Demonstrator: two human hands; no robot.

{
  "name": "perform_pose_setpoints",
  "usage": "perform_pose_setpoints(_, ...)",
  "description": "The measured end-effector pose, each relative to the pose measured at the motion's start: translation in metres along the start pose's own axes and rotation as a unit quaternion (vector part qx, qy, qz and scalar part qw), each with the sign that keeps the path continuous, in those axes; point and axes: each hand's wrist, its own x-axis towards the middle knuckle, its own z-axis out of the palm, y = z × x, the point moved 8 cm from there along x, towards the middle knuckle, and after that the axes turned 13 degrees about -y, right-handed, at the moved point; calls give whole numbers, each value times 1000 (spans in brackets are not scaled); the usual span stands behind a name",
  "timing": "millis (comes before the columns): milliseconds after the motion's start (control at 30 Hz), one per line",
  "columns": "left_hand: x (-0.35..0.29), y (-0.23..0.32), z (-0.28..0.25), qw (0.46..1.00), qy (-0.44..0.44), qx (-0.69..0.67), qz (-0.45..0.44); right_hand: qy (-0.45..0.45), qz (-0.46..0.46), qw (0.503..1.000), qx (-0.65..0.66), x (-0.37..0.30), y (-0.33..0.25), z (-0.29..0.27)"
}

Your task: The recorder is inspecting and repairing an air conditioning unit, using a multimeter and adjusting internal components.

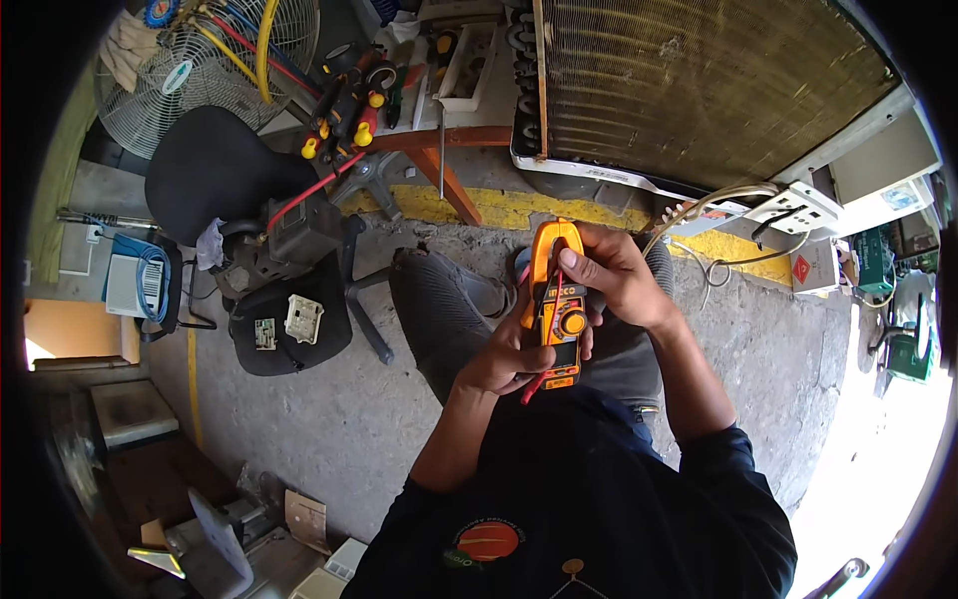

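An orange and black clamp meter (572, 321) is held over my lap, its jaw pointing away from me and its screen end towards my body. My left hand (496, 357) grips the meter's lower left side, thumb across the front by the screen. Around the upper right side, near the jaw, my right hand (621, 278) is closed, with its thumb on the front. A red test probe (533, 389) sticks out below my left hand; part of its lead is hidden by the fingers. The meter's jaw looks closed.
A black chair seat (299, 351) at left carries a white plastic housing (303, 318) and a small circuit board (264, 334). Ahead stands a workbench with hand tools (384, 80). A large finned coil unit (689, 85) and a white power strip (798, 210) are at right.
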Motion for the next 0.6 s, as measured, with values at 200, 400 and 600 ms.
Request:
perform_pose_setpoints(200,-2,-26,-5,979,-65,-193,-27,-2,-105,993,-50,-3,3,-3)
perform_pose_setpoints(400,15,-34,36,936,-234,-257,-54,-51,-149,987,8,-9,-3,1)
perform_pose_setpoints(600,25,-42,62,935,-242,-260,-18,-83,-172,981,25,-17,0,-1)
